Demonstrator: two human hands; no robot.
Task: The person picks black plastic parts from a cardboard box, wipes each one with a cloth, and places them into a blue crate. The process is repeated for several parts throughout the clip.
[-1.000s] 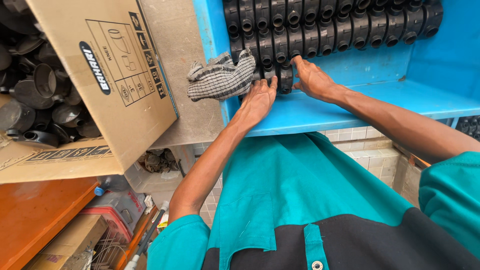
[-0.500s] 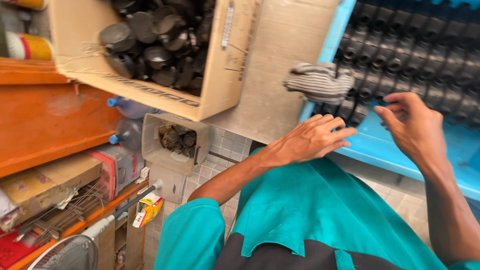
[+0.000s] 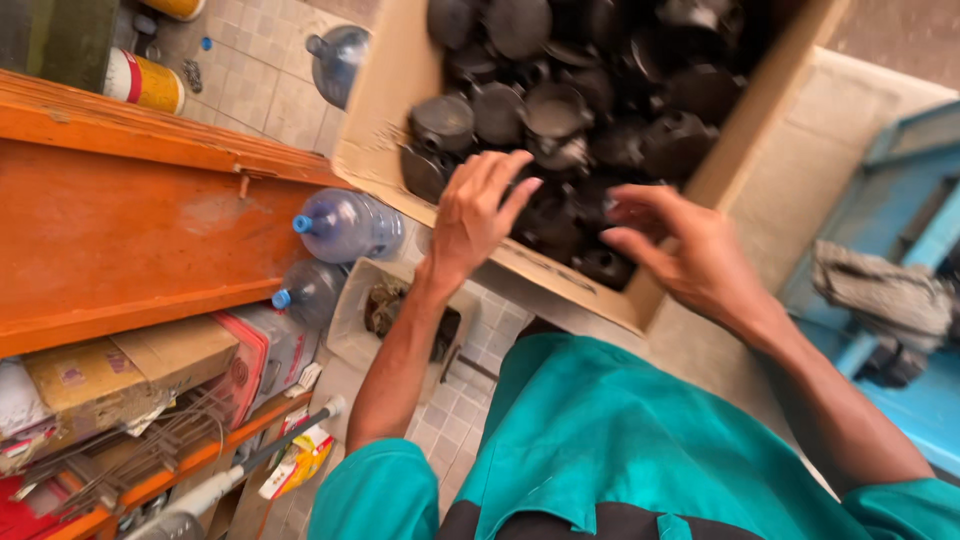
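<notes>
Both hands have left the blue shelf; left hand [image 3: 478,215] and right hand [image 3: 680,252], fingers spread empty, now reach into the brown cardboard box [image 3: 385,95] of black round metal parts [image 3: 560,110].

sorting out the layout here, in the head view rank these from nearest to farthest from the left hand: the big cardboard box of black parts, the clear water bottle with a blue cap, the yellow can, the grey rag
1. The cardboard box, right under the left hand, whose fingers reach over its black parts.
2. The water bottle, just to its left on the floor.
3. The yellow can, far upper left, and the grey rag, far right on the blue shelf: too close to call.
</notes>
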